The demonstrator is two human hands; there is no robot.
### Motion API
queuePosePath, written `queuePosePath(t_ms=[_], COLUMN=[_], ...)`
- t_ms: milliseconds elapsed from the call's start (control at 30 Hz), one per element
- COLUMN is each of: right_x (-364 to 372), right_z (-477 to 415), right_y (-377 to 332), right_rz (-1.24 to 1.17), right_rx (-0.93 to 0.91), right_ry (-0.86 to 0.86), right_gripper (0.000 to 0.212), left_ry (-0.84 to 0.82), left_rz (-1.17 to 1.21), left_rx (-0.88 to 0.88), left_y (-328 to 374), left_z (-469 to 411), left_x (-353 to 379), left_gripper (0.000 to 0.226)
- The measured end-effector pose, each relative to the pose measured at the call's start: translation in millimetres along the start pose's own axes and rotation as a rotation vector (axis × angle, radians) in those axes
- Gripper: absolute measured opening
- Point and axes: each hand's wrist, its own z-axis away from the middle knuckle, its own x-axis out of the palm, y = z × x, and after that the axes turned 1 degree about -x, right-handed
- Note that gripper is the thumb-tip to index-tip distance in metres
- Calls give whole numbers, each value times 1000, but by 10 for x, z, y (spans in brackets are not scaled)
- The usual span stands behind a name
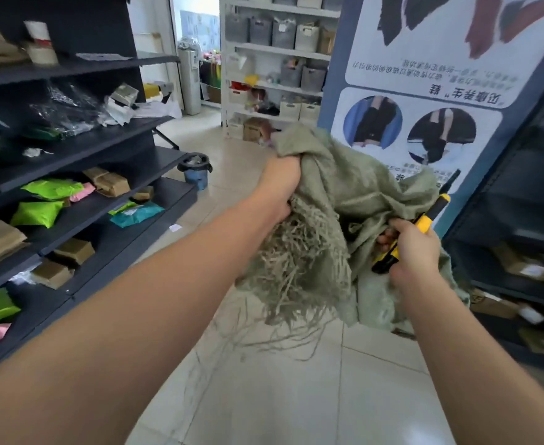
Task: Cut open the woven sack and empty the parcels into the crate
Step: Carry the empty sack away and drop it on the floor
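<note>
Knuckles tight, my left grip (280, 184) clenches a bunched fold of the green woven sack (354, 187), which I hold up above the floor (280, 396). My right grip (415, 248) curls round a yellow knife (424, 221) at the sack's right side. Frayed strands (293, 284) hang beneath the sack.

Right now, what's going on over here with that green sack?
A person is holding a green woven sack up over the tiled floor. Their left hand grips a bunched part of it near the top. The right hand holds a yellow and black knife by the cloth lower down. One edge of the sack is frayed, with loose strands hanging. Parcels lie on the dark shelves to the left.
</note>
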Motion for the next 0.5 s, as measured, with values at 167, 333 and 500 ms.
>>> queuePosePath(t_ms=[167, 333, 500], right_x=[-236, -314, -318], right_z=[-400, -1095, -1934], right_y=[-48, -32, -156], right_rz=[109, 228, 395], right_rx=[-64, -134, -176], right_ry=[-2, -67, -213], right_gripper=[21, 19, 17], left_ry=[-133, -319, -236], left_rz=[-360, -776, -1096], left_rx=[158, -8, 45], left_y=[-166, -799, -1136], left_z=[-412, -1170, -1850], left_x=[236, 384, 992], left_gripper=[36, 108, 143])
